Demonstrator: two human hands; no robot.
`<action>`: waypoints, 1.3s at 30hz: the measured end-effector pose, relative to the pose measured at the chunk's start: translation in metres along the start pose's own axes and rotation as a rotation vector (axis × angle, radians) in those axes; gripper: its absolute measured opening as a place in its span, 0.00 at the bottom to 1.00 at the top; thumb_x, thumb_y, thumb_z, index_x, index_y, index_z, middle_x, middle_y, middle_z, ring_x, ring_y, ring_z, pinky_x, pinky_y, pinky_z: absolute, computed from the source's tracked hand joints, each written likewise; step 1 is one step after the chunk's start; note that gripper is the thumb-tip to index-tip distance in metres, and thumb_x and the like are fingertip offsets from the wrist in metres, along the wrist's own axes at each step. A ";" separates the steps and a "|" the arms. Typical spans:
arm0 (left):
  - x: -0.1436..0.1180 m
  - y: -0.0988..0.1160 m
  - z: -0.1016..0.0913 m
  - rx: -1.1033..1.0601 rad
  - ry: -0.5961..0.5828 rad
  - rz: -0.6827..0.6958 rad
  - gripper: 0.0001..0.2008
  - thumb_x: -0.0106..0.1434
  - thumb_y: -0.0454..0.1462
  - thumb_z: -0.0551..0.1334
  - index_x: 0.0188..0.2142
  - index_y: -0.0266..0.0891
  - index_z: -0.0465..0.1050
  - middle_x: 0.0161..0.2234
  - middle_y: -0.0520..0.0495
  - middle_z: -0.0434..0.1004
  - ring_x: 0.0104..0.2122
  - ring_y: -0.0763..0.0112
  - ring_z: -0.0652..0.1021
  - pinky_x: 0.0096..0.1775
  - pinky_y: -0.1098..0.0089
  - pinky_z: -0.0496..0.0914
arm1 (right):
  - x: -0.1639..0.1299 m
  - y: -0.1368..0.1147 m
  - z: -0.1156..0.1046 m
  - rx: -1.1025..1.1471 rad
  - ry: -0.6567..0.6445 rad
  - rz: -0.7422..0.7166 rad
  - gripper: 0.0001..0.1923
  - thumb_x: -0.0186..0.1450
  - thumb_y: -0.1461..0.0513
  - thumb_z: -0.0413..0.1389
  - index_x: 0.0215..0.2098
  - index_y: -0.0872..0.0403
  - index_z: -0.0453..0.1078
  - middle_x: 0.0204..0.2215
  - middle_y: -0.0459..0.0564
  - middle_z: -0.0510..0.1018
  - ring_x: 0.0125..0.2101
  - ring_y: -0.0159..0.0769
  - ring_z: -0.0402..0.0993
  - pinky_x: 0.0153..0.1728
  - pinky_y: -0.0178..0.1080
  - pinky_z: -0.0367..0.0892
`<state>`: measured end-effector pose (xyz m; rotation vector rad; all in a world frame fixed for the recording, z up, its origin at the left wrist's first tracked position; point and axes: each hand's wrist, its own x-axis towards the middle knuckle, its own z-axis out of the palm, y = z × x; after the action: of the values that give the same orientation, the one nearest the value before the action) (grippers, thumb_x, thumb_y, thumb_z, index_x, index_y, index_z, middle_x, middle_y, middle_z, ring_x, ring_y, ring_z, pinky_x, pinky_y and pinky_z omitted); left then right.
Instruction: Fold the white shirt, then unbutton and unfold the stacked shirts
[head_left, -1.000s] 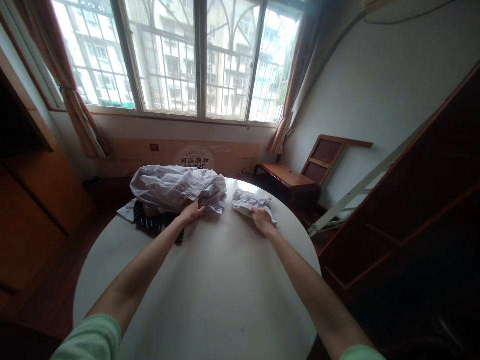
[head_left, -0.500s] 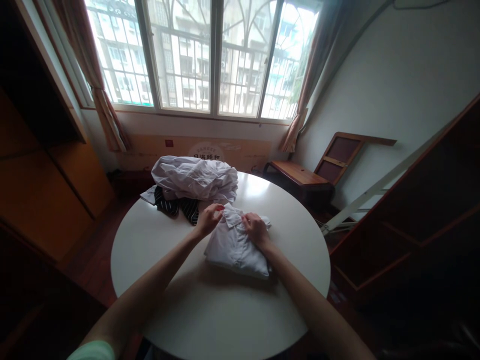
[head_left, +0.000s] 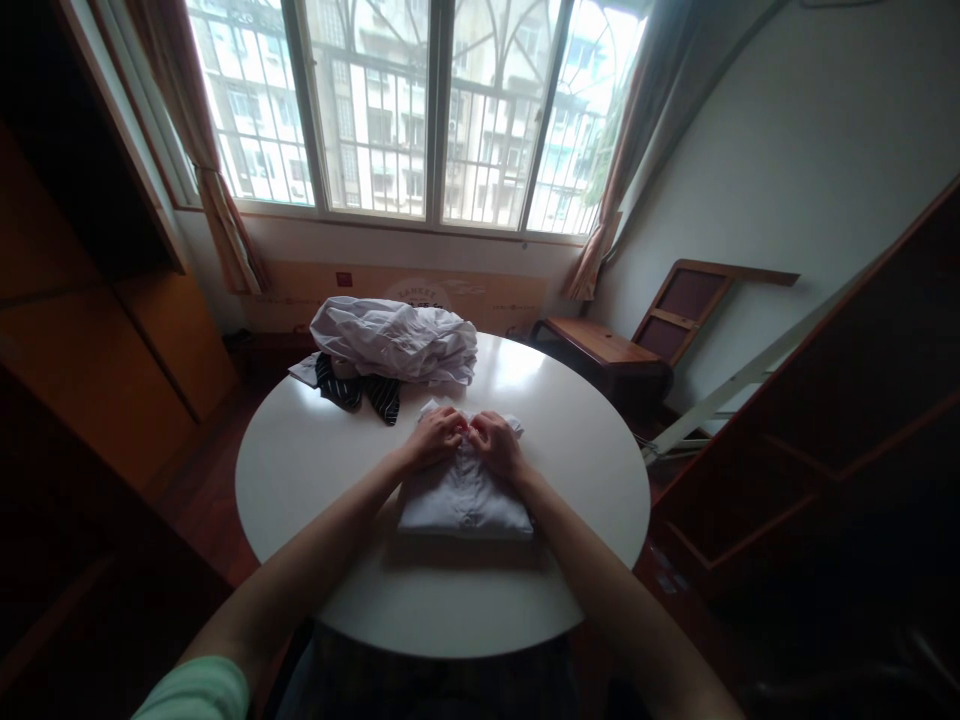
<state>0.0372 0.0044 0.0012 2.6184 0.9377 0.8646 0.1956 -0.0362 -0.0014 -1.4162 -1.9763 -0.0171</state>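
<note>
A folded white shirt (head_left: 466, 505) lies flat on the round white table (head_left: 300, 480), its button front facing up and its collar on the far side. My left hand (head_left: 437, 437) and my right hand (head_left: 495, 442) meet at the collar, fingers curled and fingertips nearly touching. Both pinch the collar fabric near the top of the button line. The hands hide most of the collar and the exact spot they grip.
A crumpled heap of white clothing (head_left: 397, 340) lies at the table's far left, with black striped cloth (head_left: 360, 390) at its near edge. Beyond the table stand a wooden bench (head_left: 600, 342) on the right and a window (head_left: 375, 120) with curtains.
My hands have come together at the middle of the collar, where before they held it apart at its two sides. The shirt now lies straighter, and the view has shifted slightly.
</note>
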 end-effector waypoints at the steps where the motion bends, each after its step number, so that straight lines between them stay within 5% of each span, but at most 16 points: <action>1: -0.001 0.000 -0.002 -0.029 -0.025 0.010 0.07 0.55 0.35 0.56 0.33 0.39 0.71 0.35 0.47 0.70 0.36 0.66 0.69 0.43 0.65 0.63 | -0.002 -0.001 -0.002 -0.001 -0.008 -0.029 0.05 0.57 0.65 0.50 0.23 0.54 0.64 0.25 0.48 0.69 0.30 0.35 0.63 0.34 0.36 0.59; 7: -0.004 -0.005 -0.012 -0.183 -0.109 0.069 0.10 0.54 0.36 0.58 0.37 0.41 0.73 0.38 0.48 0.72 0.40 0.65 0.69 0.45 0.67 0.63 | -0.004 0.000 -0.015 0.068 -0.107 -0.065 0.01 0.55 0.66 0.53 0.26 0.54 0.65 0.27 0.46 0.69 0.31 0.34 0.63 0.35 0.36 0.60; 16: -0.002 -0.017 0.002 -0.350 -0.010 0.077 0.07 0.56 0.37 0.59 0.31 0.39 0.75 0.32 0.46 0.75 0.32 0.69 0.73 0.39 0.68 0.66 | -0.003 -0.003 -0.018 0.059 -0.092 -0.122 0.02 0.59 0.65 0.53 0.28 0.54 0.67 0.28 0.48 0.70 0.34 0.36 0.63 0.37 0.38 0.60; 24: -0.002 -0.019 0.002 -0.492 0.023 -0.002 0.08 0.54 0.38 0.59 0.28 0.36 0.75 0.27 0.48 0.72 0.28 0.71 0.71 0.33 0.71 0.66 | -0.005 -0.021 -0.025 -0.087 -0.013 -0.168 0.05 0.61 0.66 0.49 0.29 0.54 0.65 0.30 0.51 0.69 0.36 0.39 0.61 0.38 0.40 0.58; 31: -0.009 -0.009 -0.002 -0.407 0.055 -0.019 0.12 0.56 0.42 0.59 0.25 0.35 0.72 0.23 0.52 0.68 0.26 0.73 0.66 0.31 0.73 0.61 | -0.007 -0.025 -0.022 -0.200 -0.012 -0.200 0.04 0.59 0.67 0.50 0.28 0.55 0.65 0.30 0.51 0.69 0.36 0.39 0.60 0.40 0.40 0.57; 39: -0.005 -0.016 -0.002 -0.629 0.112 -0.213 0.15 0.54 0.44 0.58 0.20 0.34 0.66 0.18 0.56 0.61 0.20 0.78 0.63 0.23 0.76 0.56 | -0.008 -0.032 -0.019 -0.042 -0.093 -0.323 0.04 0.59 0.67 0.51 0.26 0.54 0.64 0.29 0.49 0.69 0.34 0.36 0.62 0.39 0.38 0.58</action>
<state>0.0245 0.0136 -0.0061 1.9203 0.7871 1.0492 0.1796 -0.0631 0.0209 -1.1264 -2.2757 -0.1409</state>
